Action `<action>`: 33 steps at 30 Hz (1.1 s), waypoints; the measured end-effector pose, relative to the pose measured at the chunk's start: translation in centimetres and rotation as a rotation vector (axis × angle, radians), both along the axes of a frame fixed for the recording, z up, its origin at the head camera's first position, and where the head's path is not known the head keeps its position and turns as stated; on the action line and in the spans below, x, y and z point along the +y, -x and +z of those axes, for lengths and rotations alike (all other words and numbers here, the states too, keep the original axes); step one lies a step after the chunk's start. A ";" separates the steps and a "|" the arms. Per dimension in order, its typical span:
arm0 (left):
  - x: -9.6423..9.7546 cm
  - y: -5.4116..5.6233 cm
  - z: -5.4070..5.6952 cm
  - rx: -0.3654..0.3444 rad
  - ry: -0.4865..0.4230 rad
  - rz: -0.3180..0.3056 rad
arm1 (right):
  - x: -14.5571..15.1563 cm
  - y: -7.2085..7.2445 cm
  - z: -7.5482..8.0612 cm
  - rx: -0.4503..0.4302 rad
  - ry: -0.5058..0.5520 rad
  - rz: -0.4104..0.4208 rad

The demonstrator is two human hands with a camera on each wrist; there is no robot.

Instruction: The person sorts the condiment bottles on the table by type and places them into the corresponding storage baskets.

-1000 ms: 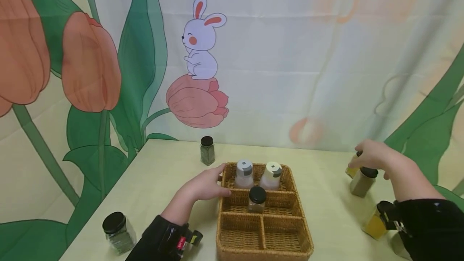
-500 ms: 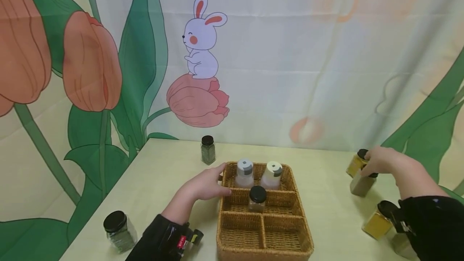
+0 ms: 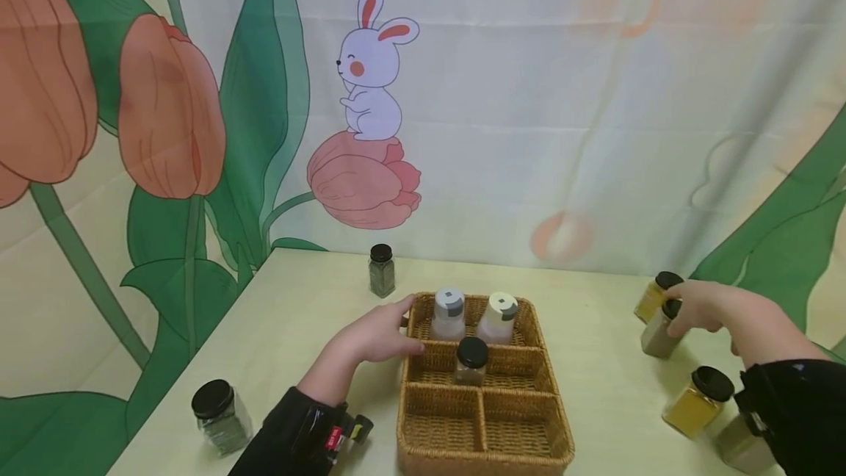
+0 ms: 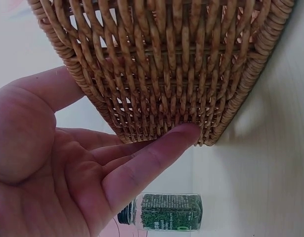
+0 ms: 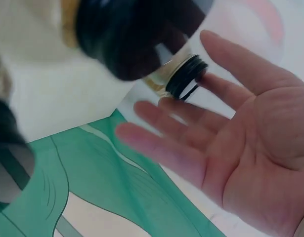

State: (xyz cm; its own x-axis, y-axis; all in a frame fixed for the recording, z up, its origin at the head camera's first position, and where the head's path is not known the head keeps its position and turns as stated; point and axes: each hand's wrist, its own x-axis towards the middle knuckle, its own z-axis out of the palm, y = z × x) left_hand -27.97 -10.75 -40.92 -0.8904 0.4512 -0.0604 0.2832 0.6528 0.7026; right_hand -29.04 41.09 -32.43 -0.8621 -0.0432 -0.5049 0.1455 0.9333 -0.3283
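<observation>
My left hand (image 3: 380,333) holds the wicker basket (image 3: 485,454) at its back left. In the left wrist view, the thumb hooks over the rim and fingertips (image 4: 184,131) touch the outer wall. Two pale-capped shakers (image 3: 449,322) (image 3: 497,322) stand in its back compartment, and a black-lidded jar (image 3: 471,366) in the middle one. Over at the right, my right hand (image 3: 717,311) is around the lid of a greyish spice jar (image 3: 659,336) standing on the table. Its fingers (image 5: 161,148) are spread and loosely extended, index fingertip right at a black lid (image 5: 187,76).
Beyond the greyish jar stands a yellow jar (image 3: 651,301). Nearer are another yellow jar (image 3: 694,406) and a greyish jar (image 3: 743,443) partly behind the sleeve. Jars of green flakes (image 3: 382,276) (image 3: 226,424) stand left. A printed curtain (image 3: 496,109) hangs along the back.
My right hand has drawn back from the far yellow jar to the greyish jar in front of it. The left hand stays on the basket.
</observation>
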 end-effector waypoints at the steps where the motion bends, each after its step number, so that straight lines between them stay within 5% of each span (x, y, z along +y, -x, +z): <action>1: 0.0 0.0 0.0 0.001 -0.001 -0.001 | 0.1 -0.1 -0.1 -0.002 0.013 -0.006; 6: 0.0 0.0 0.1 0.004 0.006 0.006 | 0.6 -0.1 -0.5 0.019 0.041 -0.009; 22: 0.2 0.2 0.0 0.002 0.034 0.006 | -1.3 -0.1 -0.3 0.114 -0.022 0.155; 33: 0.3 0.2 0.2 -0.017 0.013 0.002 | -3.4 0.6 -0.3 0.193 -0.100 0.378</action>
State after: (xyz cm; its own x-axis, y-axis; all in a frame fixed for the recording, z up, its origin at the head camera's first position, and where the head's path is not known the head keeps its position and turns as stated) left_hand -28.18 -10.46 -40.71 -0.8903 0.4482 -0.0811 0.2698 0.6624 0.6989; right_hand -29.64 37.65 -32.78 -0.8740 -0.3328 -0.3540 -0.2674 0.9378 -0.2214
